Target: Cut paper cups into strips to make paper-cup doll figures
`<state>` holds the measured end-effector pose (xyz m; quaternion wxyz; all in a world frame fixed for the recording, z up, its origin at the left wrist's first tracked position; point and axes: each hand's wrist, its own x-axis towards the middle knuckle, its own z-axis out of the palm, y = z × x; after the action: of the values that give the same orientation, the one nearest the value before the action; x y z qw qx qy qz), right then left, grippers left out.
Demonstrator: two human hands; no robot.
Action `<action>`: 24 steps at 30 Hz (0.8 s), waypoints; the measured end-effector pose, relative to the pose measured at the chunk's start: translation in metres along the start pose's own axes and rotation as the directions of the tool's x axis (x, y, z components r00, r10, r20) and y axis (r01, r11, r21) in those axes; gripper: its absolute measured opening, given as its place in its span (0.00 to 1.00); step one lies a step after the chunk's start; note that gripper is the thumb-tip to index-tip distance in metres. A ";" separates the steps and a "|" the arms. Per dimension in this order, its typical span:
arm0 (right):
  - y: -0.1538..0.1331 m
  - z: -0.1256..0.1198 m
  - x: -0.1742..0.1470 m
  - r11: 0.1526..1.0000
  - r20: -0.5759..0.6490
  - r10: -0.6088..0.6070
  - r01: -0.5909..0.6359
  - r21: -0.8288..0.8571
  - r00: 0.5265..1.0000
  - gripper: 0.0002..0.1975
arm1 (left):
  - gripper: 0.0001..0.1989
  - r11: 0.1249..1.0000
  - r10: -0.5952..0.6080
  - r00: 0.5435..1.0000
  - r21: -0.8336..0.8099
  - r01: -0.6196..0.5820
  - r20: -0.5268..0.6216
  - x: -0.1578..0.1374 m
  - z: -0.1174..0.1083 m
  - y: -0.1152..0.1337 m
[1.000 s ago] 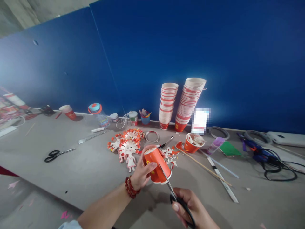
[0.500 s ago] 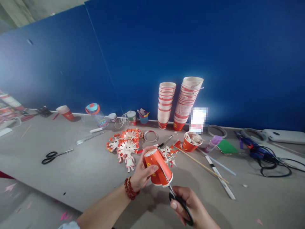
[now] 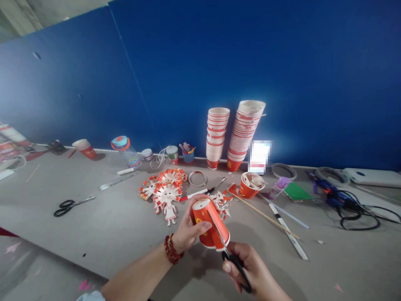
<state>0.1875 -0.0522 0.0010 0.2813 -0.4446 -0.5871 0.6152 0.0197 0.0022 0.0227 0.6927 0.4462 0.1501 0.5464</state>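
Observation:
A red paper cup [image 3: 209, 228] is tilted in my left hand [image 3: 191, 229], its base turned up and away and its white rim toward me. My fingers wrap its far side and the thumb presses on the front. Black-handled scissors [image 3: 236, 267] are in my right hand [image 3: 249, 267], fingers through the loops. Their blades lie along a slit running up the cup wall from the rim. Just behind the cup are small red and white paper scraps [image 3: 224, 205]. Left of it lie paper dolls with fringed red and white heads [image 3: 168, 196].
Two tall stacks of paper cups [image 3: 216, 138] stand against the blue wall [image 3: 188, 62], near a cup of scraps [image 3: 250, 188]. Right are a wooden stick [image 3: 266, 215], a marker [image 3: 290, 234] and a blue glue gun [image 3: 338, 198]. Left lie another pair of scissors [image 3: 70, 205] and a ruler [image 3: 117, 182].
The cup has shifted slightly right and down in my left hand, with the blades still along the slit. The scissor handles look a little closer together. The view has moved slightly.

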 end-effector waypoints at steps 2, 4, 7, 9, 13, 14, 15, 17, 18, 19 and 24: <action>0.000 0.000 0.000 1.000 0.004 -0.003 0.003 -0.003 1.000 0.35 | 0.24 1.000 -0.019 1.000 0.007 0.019 0.007 -0.001 -0.001 -0.001; 0.000 0.000 0.000 1.000 0.000 0.002 -0.002 -0.016 1.000 0.35 | 0.25 1.000 -0.021 1.000 0.015 0.020 0.010 -0.001 -0.002 -0.001; 0.001 0.000 0.000 0.999 -0.016 0.010 -0.011 -0.053 1.000 0.35 | 0.26 1.000 -0.009 1.000 0.026 0.009 0.009 -0.001 -0.002 -0.002; 0.002 -0.001 0.000 0.997 -0.031 -0.001 -0.001 -0.083 1.000 0.34 | 0.26 1.000 -0.011 1.000 0.029 0.010 0.010 0.000 -0.002 -0.001; 0.004 -0.001 -0.001 0.993 -0.044 -0.027 0.022 -0.112 0.999 0.33 | 0.25 0.999 0.001 1.000 0.037 -0.001 0.007 0.000 -0.001 -0.001; 0.004 -0.001 -0.001 0.994 -0.041 -0.026 0.022 -0.107 0.999 0.33 | 0.26 0.999 0.008 1.000 0.040 -0.008 0.000 -0.001 -0.002 -0.002; 0.004 0.000 0.000 0.995 -0.039 -0.023 0.019 -0.096 0.999 0.33 | 0.26 0.999 0.012 1.000 0.042 -0.012 -0.011 -0.002 -0.002 -0.003; 0.004 0.000 0.001 0.998 -0.046 -0.011 0.008 -0.058 0.999 0.33 | 0.28 0.998 0.004 0.998 0.056 -0.001 -0.057 -0.003 -0.004 -0.006; 0.003 0.000 0.001 0.999 -0.047 -0.006 0.004 -0.037 0.999 0.33 | 0.29 0.998 -0.006 0.996 0.064 0.012 -0.090 -0.004 -0.004 -0.007; 0.002 0.000 0.002 1.000 -0.042 -0.005 0.005 -0.017 0.999 0.32 | 0.29 0.997 -0.018 0.992 0.067 0.027 -0.125 -0.004 -0.005 -0.008; -0.006 -0.002 0.000 0.999 0.059 -0.033 0.031 0.029 0.998 0.31 | 0.26 0.999 -0.022 0.969 -0.028 0.015 -0.245 0.002 -0.009 -0.001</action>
<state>0.1883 -0.0508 0.0071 0.2799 -0.4127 -0.5934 0.6319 0.0144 0.0084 0.0176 0.6796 0.3649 0.2316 0.5928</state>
